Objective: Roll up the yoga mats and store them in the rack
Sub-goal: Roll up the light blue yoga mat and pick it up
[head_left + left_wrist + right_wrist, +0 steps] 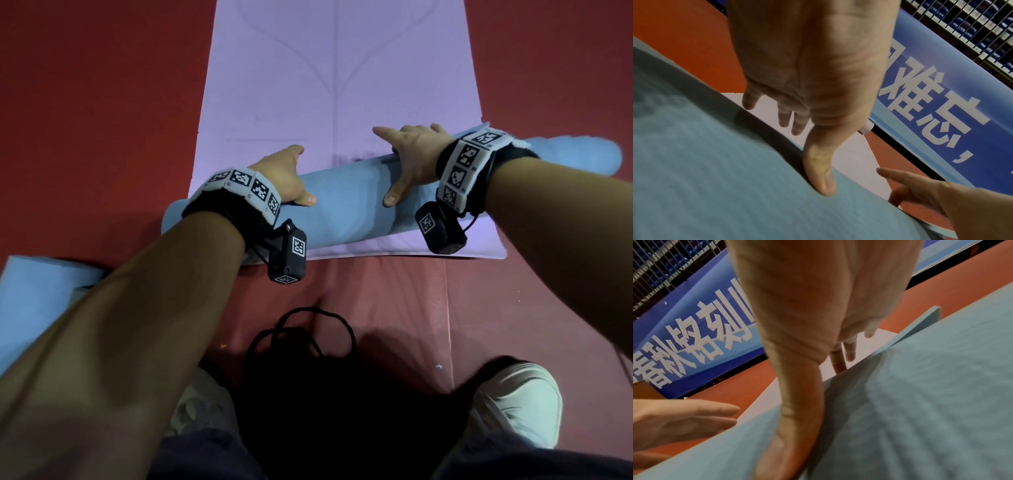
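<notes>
Head view: a partly rolled yoga mat [346, 209], blue on its outer face, lies slantwise across the near end of its own flat lilac stretch [335, 85], which runs off toward 12 o'clock over the red floor [85, 102]. The left hand [287, 174] rests palm-down on the roll at about 9 o'clock of the roll's middle, thumb laid flat toward the centre, fingers reaching over the far side. The right hand [411, 154] lies on the roll at about 2 o'clock of that middle, fingers spread and fairly straight, thumb pointing back toward the person. Neither hand closes round the roll; both press on it. A second blue mat [41, 301] lies at 8 o'clock, under the left forearm. A black cord [308, 329] loops on the floor at 6 o'clock, beside a pale shoe [517, 401].

Left wrist view: the left hand [807, 65] hangs over the blue roll [715, 178], its thumb pressed onto the fabric, fingers extended past the roll's crest. The right hand [941, 199] shows at 4 o'clock. A blue banner [941, 97] carries white Chinese characters; "难忘" seems legible, though cropped.

Right wrist view: the right hand [807, 313] bears on the roll [920, 402], fingertips past the crest, the lilac sheet showing beyond them. The banner [694, 337] reads roughly "铭刻", blurred.
</notes>
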